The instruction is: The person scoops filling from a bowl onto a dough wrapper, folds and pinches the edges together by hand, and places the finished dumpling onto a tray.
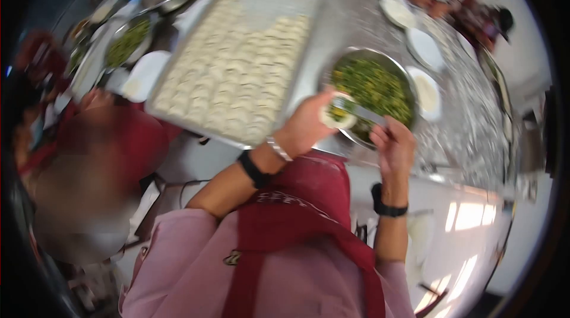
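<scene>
My left hand [309, 122] holds a round dumpling wrapper [326, 118] with green and yellow filling [338, 111] on its middle. In my right hand [394, 144] is a flat metal spatula [369, 115], its blade tip over the filling in the wrapper. Both hands are at the near rim of a steel bowl [411, 80] of chopped green and yellow filling [374, 83]. Left of the bowl, rows of folded dumplings [231, 74] cover most of a metal tray [279, 6]; its far right part is bare.
White plates [425, 48] stand along the bowl's right side on the metal table [463, 122]. At the left are another bowl of green filling [127, 43] and a white plate [146, 74]. A person in dark red [119, 140] is close on my left; others are across the table.
</scene>
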{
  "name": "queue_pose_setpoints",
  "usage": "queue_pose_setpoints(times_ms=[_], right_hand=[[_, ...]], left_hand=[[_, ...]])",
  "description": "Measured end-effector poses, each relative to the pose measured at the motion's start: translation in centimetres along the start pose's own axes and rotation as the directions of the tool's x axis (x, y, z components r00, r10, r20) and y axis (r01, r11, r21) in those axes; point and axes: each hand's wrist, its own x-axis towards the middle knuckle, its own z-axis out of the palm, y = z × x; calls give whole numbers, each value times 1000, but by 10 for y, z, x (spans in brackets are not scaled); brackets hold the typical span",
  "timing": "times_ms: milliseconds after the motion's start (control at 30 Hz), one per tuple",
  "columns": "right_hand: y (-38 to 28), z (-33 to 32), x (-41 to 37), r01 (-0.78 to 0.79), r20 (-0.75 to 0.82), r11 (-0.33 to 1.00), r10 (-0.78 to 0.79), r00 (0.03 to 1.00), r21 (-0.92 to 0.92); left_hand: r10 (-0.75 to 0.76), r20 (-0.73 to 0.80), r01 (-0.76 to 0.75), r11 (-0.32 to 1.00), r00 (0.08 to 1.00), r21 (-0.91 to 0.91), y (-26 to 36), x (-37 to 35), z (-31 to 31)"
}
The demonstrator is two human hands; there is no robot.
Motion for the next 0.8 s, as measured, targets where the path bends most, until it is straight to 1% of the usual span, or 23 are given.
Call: queue_pose_setpoints(times_ms=[67, 100, 133, 167, 200, 233, 267, 300, 333, 400, 433, 467, 500, 567, 600, 733, 800], right_hand=[[8, -9, 7, 27, 41, 997, -23, 999, -78], [11, -8, 9, 31, 14, 995, -30, 999, -98], [13, -4, 8, 45, -25, 991, -48, 999, -124], [14, 3, 5, 43, -20, 988, -46, 999, -146], [13, 7, 3, 54, -30, 984, -60, 998, -171], [12, 6, 4, 47, -25, 983, -52, 998, -177], [12, 10, 5, 58, 14, 986, -57, 998, -155], [12, 13, 4, 74, 33, 988, -70, 997, -138], [8, 10, 0, 94, 31, 987, -91, 995, -128], [1, 12, -9, 106, 46, 990, -102, 994, -92], [-2, 14, -13, 111, 78, 991, -105, 991, -77], [-2, 18, -16, 108, 51, 988, -102, 993, -114], [-2, 23, -18, 82, 63, 990, -75, 995, -119], [2, 28, -21, 67, 26, 989, -64, 998, -135], [5, 29, -20, 58, 15, 989, -57, 998, -137], [6, 27, -18, 60, 29, 987, -57, 998, -149], [1, 27, -19, 56, 48, 990, -50, 998, -127]], left_hand=[[58, -50, -56, 998, 997, 40, -8, -1, -4], [21, -76, -29, 994, 997, -105, -21, 0, -3], [-85, -54, 53, 898, 995, -437, -24, -1, -4], [-190, -31, 111, 688, 981, -717, -28, -1, -7], [-287, 125, 185, 191, 950, -964, -23, 0, -9], [-306, 118, 190, 219, 945, -957, -25, 0, -8], [-232, -36, 121, 629, 972, -768, -28, -1, -11], [-97, -126, 34, 902, 987, -430, -27, -6, -13], [69, -136, -73, 997, 988, -26, -30, -9, -9], [52, -131, -28, 983, 990, 180, 7, -14, -16], [1, -85, -4, 999, 996, -33, -10, -10, -17], [-38, -49, 28, 982, 998, -185, -21, -6, -16], [-77, -14, 68, 941, 997, -330, -30, -2, -16], [-185, 18, 170, 851, 983, -497, -14, -2, -12], [-239, 34, 214, 791, 970, -573, -5, -3, -10], [-254, 37, 228, 784, 966, -578, -13, -3, -11], [-333, 59, 244, 548, 941, -800, -9, -1, -8]])
